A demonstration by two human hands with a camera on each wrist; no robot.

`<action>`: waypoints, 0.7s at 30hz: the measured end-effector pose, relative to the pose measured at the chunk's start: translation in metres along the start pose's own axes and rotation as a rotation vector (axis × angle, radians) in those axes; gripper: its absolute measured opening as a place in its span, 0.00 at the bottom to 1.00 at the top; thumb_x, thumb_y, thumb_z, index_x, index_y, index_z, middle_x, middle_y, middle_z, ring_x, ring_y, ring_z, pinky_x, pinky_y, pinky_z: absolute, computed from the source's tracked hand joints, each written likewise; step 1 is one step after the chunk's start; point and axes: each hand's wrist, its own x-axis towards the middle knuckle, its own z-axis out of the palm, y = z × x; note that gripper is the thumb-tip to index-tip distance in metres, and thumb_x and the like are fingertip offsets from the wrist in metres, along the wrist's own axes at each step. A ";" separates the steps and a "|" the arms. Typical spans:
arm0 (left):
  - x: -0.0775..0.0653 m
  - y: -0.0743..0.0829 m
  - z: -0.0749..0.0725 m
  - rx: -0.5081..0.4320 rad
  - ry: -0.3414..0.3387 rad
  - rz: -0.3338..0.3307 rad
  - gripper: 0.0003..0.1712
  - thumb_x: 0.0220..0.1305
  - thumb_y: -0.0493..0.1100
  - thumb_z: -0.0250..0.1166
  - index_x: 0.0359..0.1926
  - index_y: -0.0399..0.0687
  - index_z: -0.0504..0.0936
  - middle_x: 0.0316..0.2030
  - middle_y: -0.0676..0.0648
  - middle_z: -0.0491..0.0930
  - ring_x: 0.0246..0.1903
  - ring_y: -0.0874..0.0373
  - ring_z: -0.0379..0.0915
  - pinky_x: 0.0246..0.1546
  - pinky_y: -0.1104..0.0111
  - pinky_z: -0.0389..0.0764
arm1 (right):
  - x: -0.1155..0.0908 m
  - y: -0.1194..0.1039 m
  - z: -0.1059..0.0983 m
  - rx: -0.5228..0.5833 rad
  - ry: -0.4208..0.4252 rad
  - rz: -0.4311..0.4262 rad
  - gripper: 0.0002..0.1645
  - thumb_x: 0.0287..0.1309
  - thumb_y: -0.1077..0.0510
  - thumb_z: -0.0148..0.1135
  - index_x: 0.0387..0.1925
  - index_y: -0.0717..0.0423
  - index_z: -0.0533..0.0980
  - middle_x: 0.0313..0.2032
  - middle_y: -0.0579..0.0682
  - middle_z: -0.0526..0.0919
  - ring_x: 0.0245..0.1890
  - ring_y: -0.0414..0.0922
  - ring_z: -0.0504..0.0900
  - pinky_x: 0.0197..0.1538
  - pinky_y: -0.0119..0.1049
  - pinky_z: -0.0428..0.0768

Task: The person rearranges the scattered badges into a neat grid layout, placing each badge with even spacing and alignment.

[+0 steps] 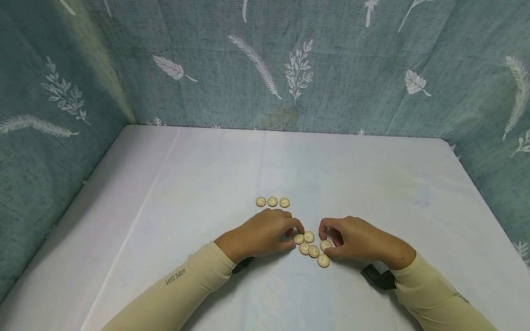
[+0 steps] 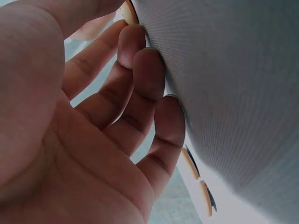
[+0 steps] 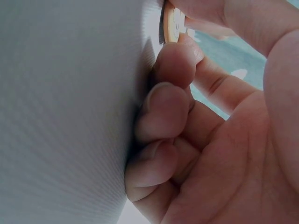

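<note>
My left hand (image 1: pixel 265 232) pinches a pale round button (image 1: pixel 298 238) between thumb and index finger, at the left end of a loose cluster. In the left wrist view that button (image 2: pixel 130 11) shows edge-on at the top, with the other fingers curled low against the cloth. Across the cluster, my right hand (image 1: pixel 360 241) has its thumb and forefinger on opposite edges of another button (image 1: pixel 325 245). The right wrist view shows this button (image 3: pixel 174 23) between those fingertips, close over the cloth. Several more buttons (image 1: pixel 313 251) lie between the hands, one (image 1: pixel 323 261) just below the right thumb.
Beyond the left hand, three matching buttons (image 1: pixel 272 202) form a short, slightly spaced row. Everything rests on a white cloth-covered table (image 1: pixel 352 179). Green leaf-patterned fabric (image 1: pixel 198 92) hangs along the back and both sides.
</note>
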 end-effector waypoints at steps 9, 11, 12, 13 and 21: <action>0.000 0.000 -0.001 0.013 0.001 0.005 0.11 0.61 0.45 0.71 0.45 0.57 0.86 0.30 0.57 0.79 0.30 0.68 0.71 0.35 0.76 0.73 | -0.001 -0.001 -0.002 -0.004 0.007 -0.016 0.13 0.52 0.56 0.72 0.35 0.43 0.74 0.19 0.35 0.69 0.19 0.30 0.66 0.26 0.27 0.67; 0.000 0.000 -0.001 0.018 0.010 0.009 0.10 0.60 0.45 0.71 0.44 0.56 0.86 0.30 0.57 0.79 0.29 0.67 0.71 0.34 0.75 0.73 | -0.001 0.000 -0.001 -0.007 0.013 -0.018 0.14 0.52 0.56 0.72 0.35 0.42 0.74 0.19 0.35 0.69 0.19 0.29 0.67 0.26 0.27 0.67; 0.000 0.000 0.000 0.016 0.009 0.007 0.10 0.60 0.45 0.71 0.44 0.56 0.86 0.30 0.57 0.79 0.29 0.67 0.71 0.35 0.75 0.73 | -0.001 0.000 -0.001 -0.004 0.013 -0.022 0.13 0.52 0.56 0.72 0.35 0.43 0.74 0.19 0.35 0.69 0.19 0.30 0.67 0.26 0.27 0.67; -0.001 0.000 0.000 0.016 0.009 0.006 0.10 0.60 0.45 0.71 0.44 0.57 0.86 0.30 0.57 0.79 0.29 0.67 0.71 0.35 0.74 0.73 | -0.001 0.000 -0.001 0.000 0.011 -0.022 0.13 0.52 0.56 0.72 0.35 0.43 0.74 0.19 0.35 0.69 0.19 0.30 0.67 0.26 0.27 0.68; -0.001 0.000 0.001 0.022 0.002 -0.003 0.09 0.61 0.45 0.71 0.43 0.58 0.86 0.30 0.57 0.78 0.30 0.67 0.70 0.36 0.74 0.73 | 0.000 -0.001 0.000 -0.010 0.007 0.001 0.14 0.51 0.57 0.71 0.34 0.41 0.73 0.18 0.35 0.69 0.19 0.30 0.67 0.27 0.27 0.68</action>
